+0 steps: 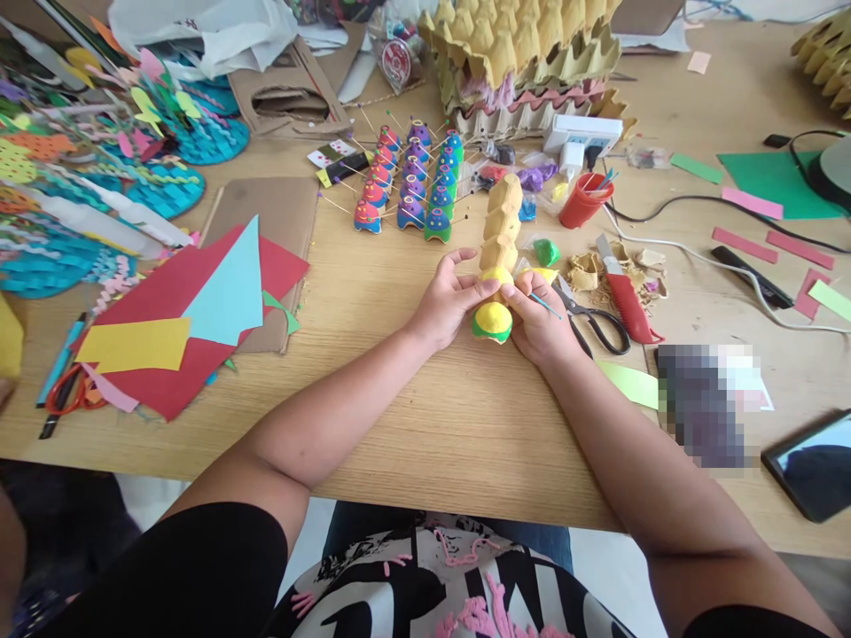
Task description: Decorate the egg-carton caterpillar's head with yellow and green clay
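A strip of egg carton cups (502,221) points away from me, bare tan at its far end. Its nearest cup is covered in yellow with a green lower edge, and the cup behind it also shows yellow. My left hand (444,303) grips the strip from the left, thumb on the yellow. From the right, my right hand (542,321) holds the same strip, its thumb against the yellow and a thin blue stick (546,305) between its fingers. A green lump (546,252) lies just beyond my right hand.
Painted carton caterpillars (412,177) with pins stand ahead. Black scissors (602,326), a red-handled knife (628,297) and a red cup (585,202) lie or stand to the right. Coloured paper (152,354) is at left, egg trays (525,53) behind, a phone (817,465) at right.
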`<state>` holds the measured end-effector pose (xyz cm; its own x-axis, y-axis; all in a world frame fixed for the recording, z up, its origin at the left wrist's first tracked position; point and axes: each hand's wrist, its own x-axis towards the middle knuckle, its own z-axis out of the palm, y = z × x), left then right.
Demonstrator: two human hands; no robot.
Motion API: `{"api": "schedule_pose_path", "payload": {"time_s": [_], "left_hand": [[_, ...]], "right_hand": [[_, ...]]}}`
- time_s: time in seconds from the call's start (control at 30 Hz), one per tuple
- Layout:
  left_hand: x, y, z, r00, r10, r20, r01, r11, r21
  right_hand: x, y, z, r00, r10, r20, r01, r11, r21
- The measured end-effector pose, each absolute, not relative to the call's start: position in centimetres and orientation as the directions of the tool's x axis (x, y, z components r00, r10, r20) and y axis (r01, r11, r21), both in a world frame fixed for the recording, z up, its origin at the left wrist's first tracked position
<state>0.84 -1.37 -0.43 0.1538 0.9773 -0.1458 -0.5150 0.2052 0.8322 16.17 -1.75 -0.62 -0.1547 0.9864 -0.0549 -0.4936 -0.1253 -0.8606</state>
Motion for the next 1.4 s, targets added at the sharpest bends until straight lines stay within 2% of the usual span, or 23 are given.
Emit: {"api": "schedule_pose_path", "payload": {"time_s": [0.3,0.5,0.73,1.1,1.4], "left_hand": [[0.71,-1.23,-0.50,0.211,0.970,-0.120,-0.521,0.215,0.826],[0.69,-0.93,-0.43,0.267,0.957,-0.112,-0.594,0.255,0.763],[0.18,-0.63,-0.43,0.353,0.930,-0.100,-0.619,0.312,0.721],[0.47,-0.84,-0.44,0.292,0.948,-0.128,-0.619,0.289,0.730],[0.54,-0.84,-0.48,0.320,0.940,-0.123,-0.612,0.304,0.730]], "right_hand": [[16.22,-1.77,-0.59,-0.160,0.986,-0.053,-0.497,-0.127,-0.858],[16.57,-1.60,-0.38,-0.224,0.971,-0.088,-0.561,-0.202,-0.803],[16.76,-1.48,-0.46,-0.255,0.964,-0.068,-0.591,-0.212,-0.779],[16.76,-1.29,-1.01,-0.248,0.968,-0.043,-0.572,-0.182,-0.800],[16.65,-1.39,-0.85,-0.235,0.971,-0.052,-0.596,-0.186,-0.781]]}}
